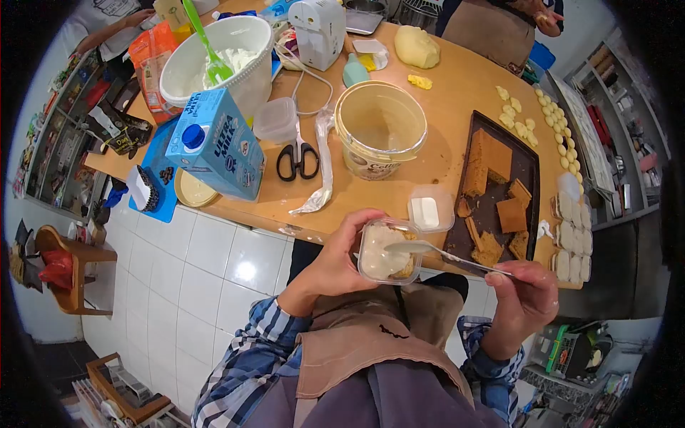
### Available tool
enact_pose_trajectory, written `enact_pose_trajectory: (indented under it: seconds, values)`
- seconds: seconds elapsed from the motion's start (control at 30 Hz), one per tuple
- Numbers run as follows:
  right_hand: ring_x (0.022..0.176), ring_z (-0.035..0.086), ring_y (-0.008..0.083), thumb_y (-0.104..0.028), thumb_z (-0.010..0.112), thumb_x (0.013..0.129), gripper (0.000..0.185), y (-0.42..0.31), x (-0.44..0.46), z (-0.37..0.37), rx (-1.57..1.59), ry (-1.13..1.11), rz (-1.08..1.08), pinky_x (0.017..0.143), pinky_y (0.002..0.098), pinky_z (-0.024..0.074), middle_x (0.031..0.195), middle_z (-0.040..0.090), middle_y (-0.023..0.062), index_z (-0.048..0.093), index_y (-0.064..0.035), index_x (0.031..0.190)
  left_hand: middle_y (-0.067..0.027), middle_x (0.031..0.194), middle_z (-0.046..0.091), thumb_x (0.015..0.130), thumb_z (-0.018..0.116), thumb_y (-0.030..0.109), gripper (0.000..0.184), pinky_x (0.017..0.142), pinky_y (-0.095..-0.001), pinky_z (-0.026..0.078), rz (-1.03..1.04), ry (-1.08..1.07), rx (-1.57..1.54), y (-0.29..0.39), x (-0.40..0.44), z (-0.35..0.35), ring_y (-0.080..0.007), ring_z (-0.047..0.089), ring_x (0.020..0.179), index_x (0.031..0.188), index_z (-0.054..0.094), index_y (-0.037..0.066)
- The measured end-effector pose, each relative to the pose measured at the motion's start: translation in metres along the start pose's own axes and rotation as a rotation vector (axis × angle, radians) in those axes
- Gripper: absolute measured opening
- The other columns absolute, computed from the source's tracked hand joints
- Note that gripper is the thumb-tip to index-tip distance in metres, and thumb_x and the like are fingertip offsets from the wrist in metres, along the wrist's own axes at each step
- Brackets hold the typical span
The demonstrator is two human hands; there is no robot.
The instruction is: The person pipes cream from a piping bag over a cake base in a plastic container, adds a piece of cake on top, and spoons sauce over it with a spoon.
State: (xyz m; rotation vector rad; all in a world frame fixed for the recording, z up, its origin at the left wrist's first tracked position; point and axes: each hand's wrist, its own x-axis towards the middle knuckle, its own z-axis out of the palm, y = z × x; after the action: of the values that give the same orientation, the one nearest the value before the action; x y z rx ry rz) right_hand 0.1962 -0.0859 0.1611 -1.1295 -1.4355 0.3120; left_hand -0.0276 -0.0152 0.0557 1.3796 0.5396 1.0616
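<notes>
My left hand [334, 260] holds a small clear plastic cup [389, 251] from its left side. Inside the cup, pale cream lies over brown cake, which still shows along the right side. My right hand [524, 299] grips the handle end of a spoon [457, 258], whose tip rests in the cream. Just beyond the cup sits a clear lid [431, 208] with a white label. A tub [380, 128] with cream-smeared walls stands behind it. On the right, a dark tray [467, 153] carries cut pieces of brown cake [497, 158].
A blue milk carton [221, 146], scissors [297, 161], and a white bowl [246, 64] with a green spatula [214, 57] stand left. Filled cups [572, 239] line the right edge. Dough [417, 47] lies at the back. Two other people stand across the table.
</notes>
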Motion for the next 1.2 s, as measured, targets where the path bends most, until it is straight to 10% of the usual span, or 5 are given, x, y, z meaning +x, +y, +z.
enact_pose_trajectory:
  seconds: [0.47, 1.2]
  values:
    - [0.069, 0.065, 0.0273, 0.008, 0.053, 0.083, 0.02, 0.017, 0.006, 0.009, 0.582, 0.028, 0.289, 0.06, 0.033, 0.057, 0.089, 0.06, 0.0243, 0.039, -0.002, 0.093, -0.0068, 0.124, 0.044, 0.054, 0.079, 0.001, 0.089, 0.101, -0.0313, 0.033, -0.027, -0.148, -0.072, 0.007, 0.012, -0.013, -0.018, 0.043, 0.117, 0.13, 0.034, 0.008]
    - [0.07, 0.063, 0.0235, 0.01, 0.053, 0.082, 0.021, 0.022, 0.012, 0.009, 0.599, -0.08, 0.285, 0.065, 0.034, 0.056, 0.089, 0.06, 0.0234, 0.039, -0.0018, 0.092, -0.0099, 0.121, 0.046, 0.053, 0.083, 0.01, 0.082, 0.097, -0.0323, 0.036, -0.032, -0.439, 0.301, 0.043, 0.046, -0.037, -0.0197, 0.046, 0.114, 0.124, 0.042, 0.003]
